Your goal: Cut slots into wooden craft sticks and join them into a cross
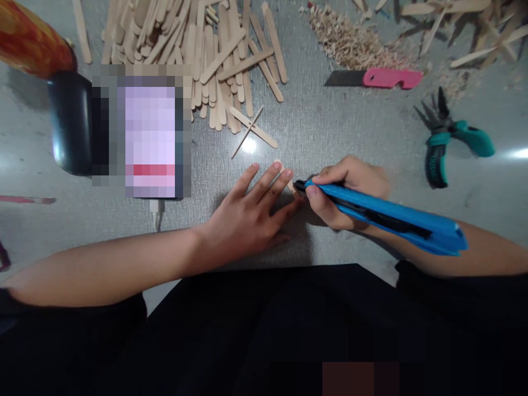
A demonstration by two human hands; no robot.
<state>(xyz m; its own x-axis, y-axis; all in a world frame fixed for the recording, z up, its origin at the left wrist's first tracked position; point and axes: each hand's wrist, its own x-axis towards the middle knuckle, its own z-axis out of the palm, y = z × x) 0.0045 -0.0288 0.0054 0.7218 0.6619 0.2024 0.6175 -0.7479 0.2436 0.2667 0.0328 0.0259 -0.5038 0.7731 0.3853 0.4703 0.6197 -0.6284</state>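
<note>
My left hand [259,209] lies with fingers spread, its fingertips pressing a wooden craft stick [290,181] against the table. Most of that stick is covered by the fingers. In my right hand [342,192] is a blue utility knife [396,217], gripped near its front end. The knife's tip touches or hovers just over the stick, beside my left fingers; the blade itself is too small to make out. Just beyond my left hand, a thin wooden strip [237,147] crosses over another craft stick [266,136].
A heap of craft sticks [225,55] covers the back middle. Wood shavings [350,36], a pink-handled cutter [391,78] and teal-handled pliers [441,132] lie at the right. On the left are a blurred phone [150,137] on a cable, a dark rounded object [71,124] and an orange object [33,38].
</note>
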